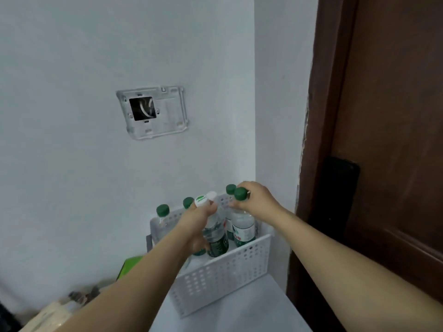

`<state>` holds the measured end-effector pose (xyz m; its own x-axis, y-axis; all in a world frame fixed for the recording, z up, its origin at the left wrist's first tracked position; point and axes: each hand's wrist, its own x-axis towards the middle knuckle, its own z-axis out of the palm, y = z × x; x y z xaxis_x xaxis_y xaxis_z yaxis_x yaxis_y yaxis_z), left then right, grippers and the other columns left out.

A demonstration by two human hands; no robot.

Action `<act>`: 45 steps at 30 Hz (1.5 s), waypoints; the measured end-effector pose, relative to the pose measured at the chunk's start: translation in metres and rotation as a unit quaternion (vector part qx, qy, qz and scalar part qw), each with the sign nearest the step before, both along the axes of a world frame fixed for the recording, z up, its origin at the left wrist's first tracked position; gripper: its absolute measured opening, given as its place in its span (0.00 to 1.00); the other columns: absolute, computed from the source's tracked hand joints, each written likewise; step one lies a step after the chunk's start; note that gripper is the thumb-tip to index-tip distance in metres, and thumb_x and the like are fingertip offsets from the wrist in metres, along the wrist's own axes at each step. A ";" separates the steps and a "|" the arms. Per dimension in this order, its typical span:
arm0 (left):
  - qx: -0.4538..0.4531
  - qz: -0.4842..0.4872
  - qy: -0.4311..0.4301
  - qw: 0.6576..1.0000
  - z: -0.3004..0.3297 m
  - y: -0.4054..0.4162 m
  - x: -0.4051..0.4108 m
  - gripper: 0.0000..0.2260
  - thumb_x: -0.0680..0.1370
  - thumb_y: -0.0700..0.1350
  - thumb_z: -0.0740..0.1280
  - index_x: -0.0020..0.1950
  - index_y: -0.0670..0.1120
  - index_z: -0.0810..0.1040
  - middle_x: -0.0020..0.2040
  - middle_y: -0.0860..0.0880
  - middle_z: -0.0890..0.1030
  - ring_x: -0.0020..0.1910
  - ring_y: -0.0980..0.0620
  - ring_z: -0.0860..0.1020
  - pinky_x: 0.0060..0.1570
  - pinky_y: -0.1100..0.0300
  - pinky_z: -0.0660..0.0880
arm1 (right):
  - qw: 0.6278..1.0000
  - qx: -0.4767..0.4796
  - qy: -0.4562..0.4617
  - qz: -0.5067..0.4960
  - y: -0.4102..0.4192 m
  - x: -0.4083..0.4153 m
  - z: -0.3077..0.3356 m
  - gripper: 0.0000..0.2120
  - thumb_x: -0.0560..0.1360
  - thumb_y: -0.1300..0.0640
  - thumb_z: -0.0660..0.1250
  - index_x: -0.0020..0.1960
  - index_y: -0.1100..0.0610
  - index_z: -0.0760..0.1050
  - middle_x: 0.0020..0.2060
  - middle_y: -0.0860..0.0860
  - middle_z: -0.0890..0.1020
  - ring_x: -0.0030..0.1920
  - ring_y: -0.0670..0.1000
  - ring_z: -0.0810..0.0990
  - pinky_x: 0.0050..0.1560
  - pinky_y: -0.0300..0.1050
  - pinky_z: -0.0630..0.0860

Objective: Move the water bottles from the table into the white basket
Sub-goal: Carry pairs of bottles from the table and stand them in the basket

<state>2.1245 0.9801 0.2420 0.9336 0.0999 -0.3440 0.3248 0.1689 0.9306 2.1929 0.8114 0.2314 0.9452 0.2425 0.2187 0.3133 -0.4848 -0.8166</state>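
A white perforated basket [223, 276] stands on a white surface in the corner. Several clear water bottles with green labels stand upright inside it. My left hand [199, 221] is wrapped around the necks of two white-capped bottles [215, 238], whose lower halves sit inside the basket. My right hand [256, 202] grips the neck of a green-capped bottle [243, 228] at the basket's right side. Behind them, green-capped bottles [163, 210] stand along the back wall of the basket.
A white wall rises directly behind the basket, with an open wall-mount plate [152, 112] on it. A dark brown door [383, 140] stands close on the right. A green box [130, 265] and blurred clutter [62, 307] lie at the lower left.
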 end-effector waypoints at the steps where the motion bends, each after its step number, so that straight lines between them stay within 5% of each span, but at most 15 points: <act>1: 0.003 0.003 0.004 1.000 -0.009 -0.001 0.004 0.09 0.82 0.42 0.64 0.62 0.45 0.75 0.55 0.38 0.82 0.46 0.41 0.82 0.33 0.52 0.79 | 0.998 -0.069 -0.013 0.005 -0.004 0.007 -0.006 0.13 0.67 0.52 0.79 0.45 0.54 0.76 0.42 0.48 0.76 0.42 0.48 0.75 0.39 0.40 0.70; 5: 0.059 -0.019 -0.008 0.998 -0.043 0.002 0.019 0.02 0.80 0.42 0.67 0.50 0.48 0.77 0.44 0.45 0.80 0.40 0.47 0.77 0.38 0.53 0.75 | 0.981 -0.192 -0.016 0.002 -0.016 0.024 -0.014 0.18 0.70 0.45 0.75 0.47 0.57 0.74 0.43 0.51 0.74 0.42 0.52 0.75 0.42 0.46 0.71; 10: 0.229 -0.019 -0.073 0.971 -0.066 0.004 0.024 0.15 0.73 0.40 0.74 0.52 0.55 0.74 0.45 0.54 0.82 0.40 0.58 0.80 0.32 0.62 0.75 | 0.954 -0.293 0.042 0.043 -0.009 0.029 -0.007 0.15 0.76 0.43 0.67 0.52 0.53 0.67 0.42 0.52 0.74 0.34 0.54 0.80 0.28 0.48 0.78; 16: 0.417 -0.039 -0.050 0.907 -0.076 0.002 0.026 0.33 0.66 0.48 0.75 0.66 0.56 0.62 0.48 0.53 0.80 0.46 0.49 0.80 0.43 0.55 0.77 | 0.943 -0.314 0.067 0.086 -0.008 0.031 -0.005 0.18 0.78 0.48 0.66 0.64 0.52 0.66 0.54 0.55 0.70 0.43 0.58 0.82 0.46 0.57 0.82; 22: 0.402 0.001 -0.083 0.912 -0.077 0.000 0.030 0.30 0.66 0.47 0.77 0.64 0.49 0.67 0.44 0.56 0.77 0.42 0.54 0.78 0.38 0.58 0.74 | 0.951 -0.298 0.021 0.084 -0.008 0.032 -0.004 0.16 0.76 0.50 0.69 0.61 0.53 0.69 0.56 0.53 0.69 0.50 0.54 0.76 0.51 0.56 0.80; 27: 0.421 -0.023 -0.095 0.902 -0.080 -0.005 0.035 0.29 0.65 0.48 0.78 0.60 0.46 0.67 0.52 0.48 0.79 0.48 0.49 0.80 0.47 0.50 0.80 | 0.966 -0.243 0.036 0.076 -0.012 0.037 -0.008 0.15 0.75 0.51 0.71 0.57 0.54 0.71 0.51 0.49 0.68 0.43 0.54 0.79 0.39 0.49 0.83; 37: 0.449 -0.038 -0.093 0.888 -0.088 -0.010 0.042 0.32 0.65 0.47 0.80 0.58 0.48 0.62 0.55 0.46 0.75 0.50 0.47 0.79 0.49 0.49 0.81 | 0.969 -0.237 -0.014 0.068 -0.012 0.038 -0.025 0.24 0.74 0.48 0.71 0.66 0.52 0.67 0.56 0.48 0.71 0.53 0.48 0.72 0.48 0.43 0.67; 45: 0.446 -0.050 -0.083 0.890 -0.087 -0.009 0.044 0.31 0.65 0.48 0.79 0.57 0.48 0.62 0.56 0.47 0.75 0.49 0.49 0.79 0.47 0.51 0.82 | 0.973 -0.227 -0.007 0.049 -0.010 0.030 -0.030 0.26 0.76 0.48 0.68 0.70 0.51 0.63 0.63 0.52 0.71 0.59 0.52 0.73 0.55 0.46 0.70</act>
<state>2.1684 0.9710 0.1553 0.9837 0.1779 -0.0259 0.1423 -0.6830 0.7164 2.2231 0.8014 0.2018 0.9105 0.4055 0.0809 0.3854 -0.7614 -0.5213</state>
